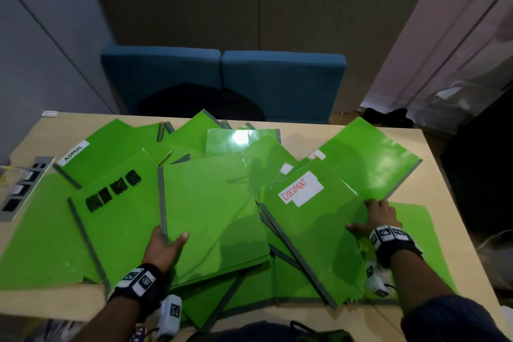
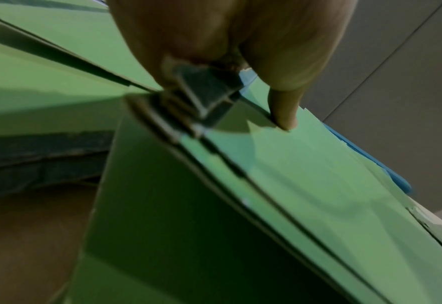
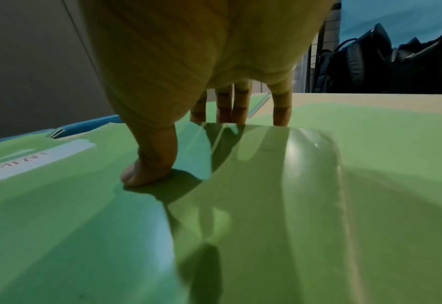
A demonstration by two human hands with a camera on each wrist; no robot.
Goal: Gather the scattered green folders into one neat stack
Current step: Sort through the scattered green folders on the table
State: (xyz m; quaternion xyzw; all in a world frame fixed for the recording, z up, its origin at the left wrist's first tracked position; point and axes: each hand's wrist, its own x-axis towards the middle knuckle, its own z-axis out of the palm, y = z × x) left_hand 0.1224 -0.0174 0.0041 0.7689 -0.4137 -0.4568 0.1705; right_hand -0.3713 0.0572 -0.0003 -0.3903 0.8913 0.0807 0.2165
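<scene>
Several green folders with grey spines lie fanned and overlapping across the table (image 1: 449, 203). My left hand (image 1: 166, 244) grips the near left corner of a plain green folder (image 1: 211, 203), thumb on top and fingers beneath. In the left wrist view the thumb (image 2: 284, 115) presses its cover beside the grey spine corner (image 2: 206, 92). My right hand (image 1: 374, 216) holds the right edge of the folder labelled DOCUMENT (image 1: 311, 219). Its thumb (image 3: 147, 170) is on the cover and its fingers (image 3: 227, 111) reach over the far edge, where the cover bows up.
A folder labelled ADMIN (image 1: 91, 153) and one with black blots (image 1: 116, 203) lie at the left, and a glossy one (image 1: 372, 158) at the far right. A socket strip (image 1: 22, 189) sits at the table's left edge. Blue chairs (image 1: 222, 78) stand behind.
</scene>
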